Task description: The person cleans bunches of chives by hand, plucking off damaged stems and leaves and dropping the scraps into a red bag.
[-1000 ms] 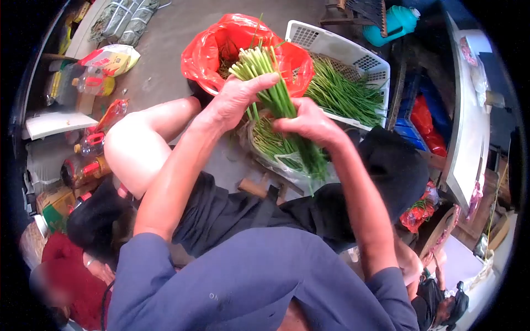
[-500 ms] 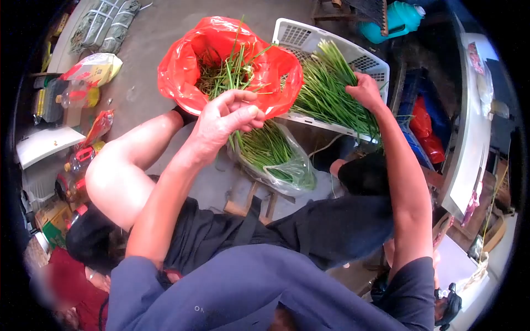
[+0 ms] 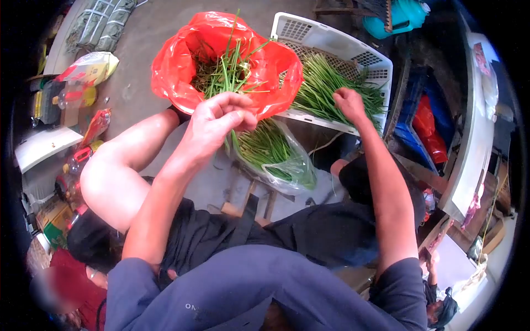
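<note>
My left hand (image 3: 223,118) is closed, thumb against curled fingers, in front of the red plastic bag (image 3: 168,83). Thin garlic chives (image 3: 231,83) stick out above and below it, seemingly gripped there; tangled trimmings lie inside the bag. My right hand (image 3: 349,105), fingers curled together, is over the heap of garlic chives (image 3: 317,88) in the white plastic basket (image 3: 334,36). Whatever its fingertips pinch is hidden. Below my left hand, a clear plastic bag (image 3: 301,179) holds more garlic chives (image 3: 262,146).
A teal jug (image 3: 389,19) stands beyond the basket. At right are a blue crate (image 3: 406,132) with red plastic and a white-topped surface (image 3: 466,149). Bottles (image 3: 72,99) and wrapped bundles (image 3: 99,25) line the left. A person in a red top (image 3: 72,276) is at lower left.
My right hand has moved left across the basket. The chives beside it now lie lower, with their pale ends farther down. My left hand has barely moved.
</note>
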{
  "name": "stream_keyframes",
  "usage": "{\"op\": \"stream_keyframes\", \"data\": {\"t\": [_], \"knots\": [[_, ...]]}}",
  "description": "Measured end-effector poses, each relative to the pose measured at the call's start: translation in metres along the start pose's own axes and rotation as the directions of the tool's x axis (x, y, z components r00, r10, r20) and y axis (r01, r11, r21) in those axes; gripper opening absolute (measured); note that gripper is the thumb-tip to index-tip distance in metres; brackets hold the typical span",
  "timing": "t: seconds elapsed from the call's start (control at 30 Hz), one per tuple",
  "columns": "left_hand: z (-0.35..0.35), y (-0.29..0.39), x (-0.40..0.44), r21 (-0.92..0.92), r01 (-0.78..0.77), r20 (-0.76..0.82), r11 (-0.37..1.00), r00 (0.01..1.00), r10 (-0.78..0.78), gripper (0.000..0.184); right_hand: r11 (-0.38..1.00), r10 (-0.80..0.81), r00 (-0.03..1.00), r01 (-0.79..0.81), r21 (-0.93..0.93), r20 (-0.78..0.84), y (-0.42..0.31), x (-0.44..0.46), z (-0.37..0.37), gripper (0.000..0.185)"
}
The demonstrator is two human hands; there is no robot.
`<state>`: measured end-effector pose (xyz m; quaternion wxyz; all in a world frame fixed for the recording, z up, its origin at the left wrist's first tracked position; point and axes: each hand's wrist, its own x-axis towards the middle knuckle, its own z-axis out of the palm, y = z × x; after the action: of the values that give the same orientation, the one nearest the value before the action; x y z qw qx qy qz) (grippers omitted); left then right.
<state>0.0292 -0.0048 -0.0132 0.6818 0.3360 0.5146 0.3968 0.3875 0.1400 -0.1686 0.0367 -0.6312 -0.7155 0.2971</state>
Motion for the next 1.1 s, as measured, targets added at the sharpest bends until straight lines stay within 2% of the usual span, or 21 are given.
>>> {"op": "stream_keyframes", "data": {"t": [0.1, 0.2, 0.23, 0.27, 0.37, 0.4, 0.43, 0.47, 0.53, 0.57, 0.67, 0.73, 0.8, 0.83, 0.97, 1.03, 1.1], "knots": [[-0.004, -0.001, -0.002, -0.016, -0.013, -0.016, 1.0, 1.0, 0.012, 0.021, 0.988, 0.038, 0.959, -0.078, 0.132, 0.282, -0.03, -0.025, 0.012, 0.029], [-0.003, 0.006, -0.005, -0.045, -0.01, -0.061, 0.999, 0.998, 0.008, 0.02, 0.971, -0.027, 0.843, -0.105, 0.214, 0.538, -0.079, -0.061, 0.017, 0.031], [-0.005, 0.007, -0.007, -0.048, -0.041, -0.069, 0.998, 0.997, 0.037, 0.02, 0.98, -0.152, 0.825, 0.053, 0.193, 0.544, -0.089, -0.068, 0.026, 0.034], [-0.008, 0.008, -0.007, -0.048, -0.069, -0.079, 0.996, 0.995, 0.065, 0.021, 0.987, -0.117, 0.773, 0.019, 0.162, 0.624, -0.097, -0.076, 0.034, 0.038], [-0.013, 0.013, -0.009, -0.071, -0.136, -0.103, 0.988, 0.986, 0.128, 0.021, 0.987, -0.149, 0.717, 0.064, 0.148, 0.681, -0.124, -0.1, 0.064, 0.038], [-0.017, 0.013, -0.008, -0.087, -0.157, -0.108, 0.984, 0.983, 0.147, 0.021, 0.987, -0.151, 0.718, 0.068, 0.148, 0.679, -0.124, -0.105, 0.083, 0.039], [-0.02, 0.014, -0.009, -0.069, -0.145, -0.151, 0.987, 0.98, 0.133, 0.022, 0.988, -0.154, 0.778, 0.108, 0.112, 0.609, -0.121, -0.112, 0.103, 0.032], [-0.022, 0.014, -0.009, -0.082, -0.186, -0.159, 0.979, 0.972, 0.171, 0.022, 0.987, -0.158, 0.772, 0.108, 0.118, 0.616, -0.115, -0.118, 0.122, 0.032], [-0.028, 0.014, -0.008, -0.111, -0.168, -0.192, 0.979, 0.971, 0.145, 0.023, 0.989, -0.098, 0.905, 0.043, 0.14, 0.413, -0.096, -0.126, 0.162, 0.023], [-0.029, 0.014, -0.008, -0.11, -0.162, -0.197, 0.981, 0.971, 0.138, 0.023, 0.994, -0.037, 0.918, -0.006, 0.108, 0.395, -0.091, -0.13, 0.175, 0.019], [-0.032, 0.017, -0.007, -0.107, -0.14, -0.234, 0.984, 0.966, 0.112, 0.024, 0.99, 0.005, 0.94, -0.052, 0.129, 0.341, -0.088, -0.131, 0.197, 0.02], [-0.029, 0.017, -0.006, -0.132, -0.146, -0.236, 0.98, 0.965, 0.112, 0.024, 0.993, -0.018, 0.941, -0.024, 0.12, 0.338, -0.101, -0.121, 0.194, 0.021], [-0.025, 0.018, -0.005, -0.124, -0.144, -0.254, 0.982, 0.961, 0.109, 0.024, 0.981, -0.007, 0.986, -0.024, 0.191, 0.164, -0.112, -0.105, 0.195, 0.022], [-0.025, 0.019, -0.005, -0.114, -0.148, -0.266, 0.982, 0.957, 0.113, 0.024, 0.974, 0.001, 0.991, -0.032, 0.226, 0.135, -0.112, -0.095, 0.203, 0.023], [-0.029, 0.017, -0.002, -0.087, -0.15, -0.294, 0.985, 0.948, 0.119, 0.023, 0.981, 0.036, 0.988, -0.063, 0.182, 0.15, -0.124, -0.082, 0.217, 0.024], [-0.031, 0.016, -0.001, -0.077, -0.143, -0.305, 0.987, 0.946, 0.114, 0.022, 0.991, -0.038, 0.998, 0.045, 0.123, -0.059, -0.124, -0.083, 0.226, 0.019], [-0.033, 0.014, -0.001, -0.062, -0.131, -0.325, 0.989, 0.94, 0.104, 0.021, 0.99, -0.007, 0.998, 0.016, 0.142, -0.066, -0.123, -0.078, 0.229, 0.019]]}}
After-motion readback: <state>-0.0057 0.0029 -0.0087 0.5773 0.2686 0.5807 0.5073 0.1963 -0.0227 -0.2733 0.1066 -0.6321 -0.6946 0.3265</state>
